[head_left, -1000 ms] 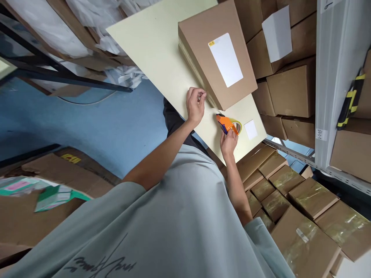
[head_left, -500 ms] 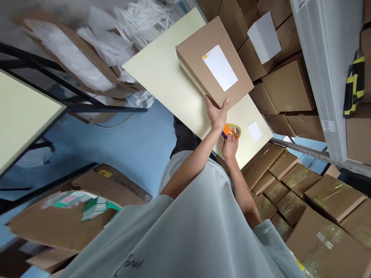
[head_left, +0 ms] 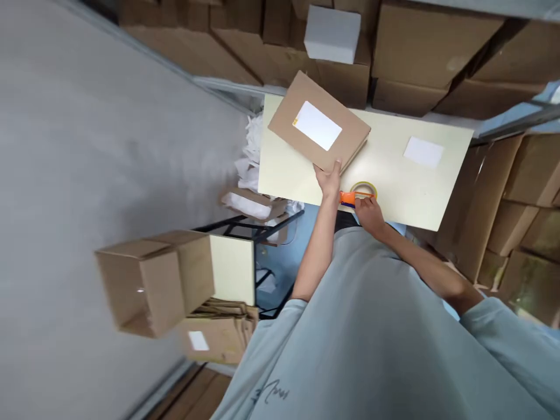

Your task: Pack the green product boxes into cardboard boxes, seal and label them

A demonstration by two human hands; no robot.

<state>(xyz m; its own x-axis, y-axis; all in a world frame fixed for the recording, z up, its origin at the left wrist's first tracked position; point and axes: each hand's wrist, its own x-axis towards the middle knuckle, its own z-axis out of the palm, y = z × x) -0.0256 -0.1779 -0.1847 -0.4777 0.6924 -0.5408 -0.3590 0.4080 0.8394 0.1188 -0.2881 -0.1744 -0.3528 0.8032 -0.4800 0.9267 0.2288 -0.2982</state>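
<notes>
The cardboard box [head_left: 321, 100] sits aslant on the left half of the worktop [head_left: 394, 186], a white label [head_left: 317, 125] on its top face; it looks stiff-walled and not slippery, though its weight cannot be judged with the contents hidden. Its edges and corners should give the surest hold, with a palm flat on two opposite sides if it must be lifted. The left hand [head_left: 329, 179] reaches forward with the forearm nearly straight, thumb and fingers parted around the near edge, the thumb on the top face; the fingertips are partly hidden, so I cannot tell whether it grips or only steadies. Just beside it, the right hand [head_left: 370, 213] comes in with a bent elbow, fingers curled closed around the end of an orange tape dispenser [head_left: 347, 197]. That tool is probably light, hard plastic, best held at this end, clear of any cutting edge. Its tape roll [head_left: 374, 190] shows a yellow rim beyond the knuckles. Farther right lies a white card [head_left: 423, 151], well apart from both hands.
</notes>
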